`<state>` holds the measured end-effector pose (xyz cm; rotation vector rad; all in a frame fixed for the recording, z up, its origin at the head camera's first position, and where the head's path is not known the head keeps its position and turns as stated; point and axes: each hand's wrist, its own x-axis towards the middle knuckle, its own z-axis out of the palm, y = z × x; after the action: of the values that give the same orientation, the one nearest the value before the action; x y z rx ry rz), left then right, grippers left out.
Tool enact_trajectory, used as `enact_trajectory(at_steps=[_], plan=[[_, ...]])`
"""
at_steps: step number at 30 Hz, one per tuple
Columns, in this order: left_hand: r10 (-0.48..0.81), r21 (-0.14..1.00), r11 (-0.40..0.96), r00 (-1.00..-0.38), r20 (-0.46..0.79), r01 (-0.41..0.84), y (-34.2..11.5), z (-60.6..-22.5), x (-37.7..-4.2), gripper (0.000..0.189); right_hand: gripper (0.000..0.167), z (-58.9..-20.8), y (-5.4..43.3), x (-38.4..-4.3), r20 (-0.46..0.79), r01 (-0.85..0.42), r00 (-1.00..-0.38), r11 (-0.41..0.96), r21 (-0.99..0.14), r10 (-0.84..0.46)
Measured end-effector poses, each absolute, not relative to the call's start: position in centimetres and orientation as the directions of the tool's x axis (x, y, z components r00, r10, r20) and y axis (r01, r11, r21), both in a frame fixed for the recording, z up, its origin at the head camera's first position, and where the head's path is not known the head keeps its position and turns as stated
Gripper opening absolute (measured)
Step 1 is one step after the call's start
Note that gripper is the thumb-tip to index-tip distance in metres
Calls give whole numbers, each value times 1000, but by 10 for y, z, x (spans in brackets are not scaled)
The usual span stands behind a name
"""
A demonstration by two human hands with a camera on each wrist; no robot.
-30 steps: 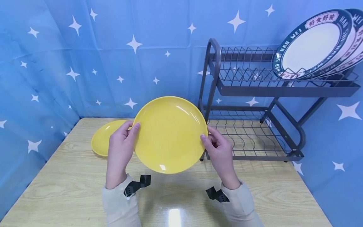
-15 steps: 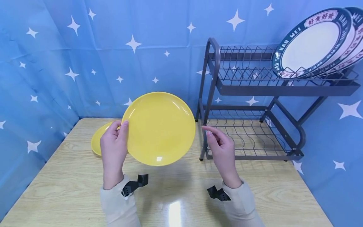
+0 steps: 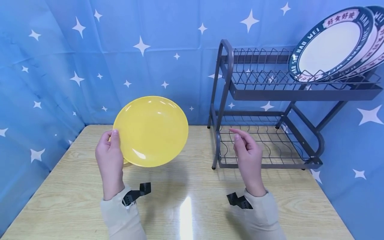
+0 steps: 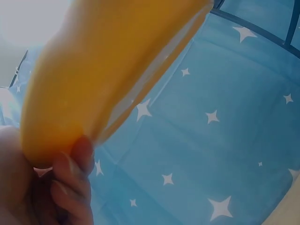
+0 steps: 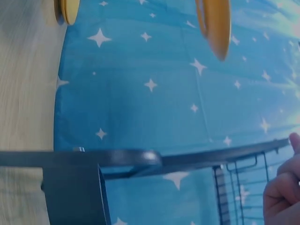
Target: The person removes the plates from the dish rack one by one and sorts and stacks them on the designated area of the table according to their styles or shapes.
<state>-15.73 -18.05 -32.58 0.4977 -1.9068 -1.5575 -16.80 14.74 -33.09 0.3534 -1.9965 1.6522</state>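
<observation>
My left hand (image 3: 110,160) pinches the left rim of a round yellow plate (image 3: 153,133) between thumb and fingers. The plate is tilted up above the table, its glossy inner face toward the head camera. In the left wrist view, fingertips (image 4: 70,176) lie against the rim of this plate (image 4: 103,79). My right hand (image 3: 249,155) holds nothing, its fingers loosely bent and the index straighter, in front of the rack's lower tier. Another yellow plate (image 5: 71,11) lies on the table to the left, almost wholly hidden behind the held one in the head view.
A dark two-tier metal dish rack (image 3: 306,96) stands at the right on the wooden table (image 3: 168,206). Several white plates (image 3: 330,46) with green lettered rims lean in its upper tier, at the right end. A blue star-patterned curtain (image 3: 105,90) hangs behind.
My right hand has let go of the yellow plate's right rim and moved right. My left hand has carried the plate left, over the other yellow plate, and its tilt has changed.
</observation>
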Motion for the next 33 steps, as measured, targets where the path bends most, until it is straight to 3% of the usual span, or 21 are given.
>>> enact_trajectory(at_steps=[11,22,33], plan=[[-679,981,113,-709,192,158,-187,-329,-160,36,26,-322,167,-166,614,-531,-743,322,-784,267],[-666,985,-31,-738,107,170,-192,-341,-164,38,32,-329,195,-178,656,-564,-685,341,-753,317],[-638,973,-148,-769,44,178,-200,-352,-172,38,37,-307,221,-177,689,-517,-622,467,-718,371]])
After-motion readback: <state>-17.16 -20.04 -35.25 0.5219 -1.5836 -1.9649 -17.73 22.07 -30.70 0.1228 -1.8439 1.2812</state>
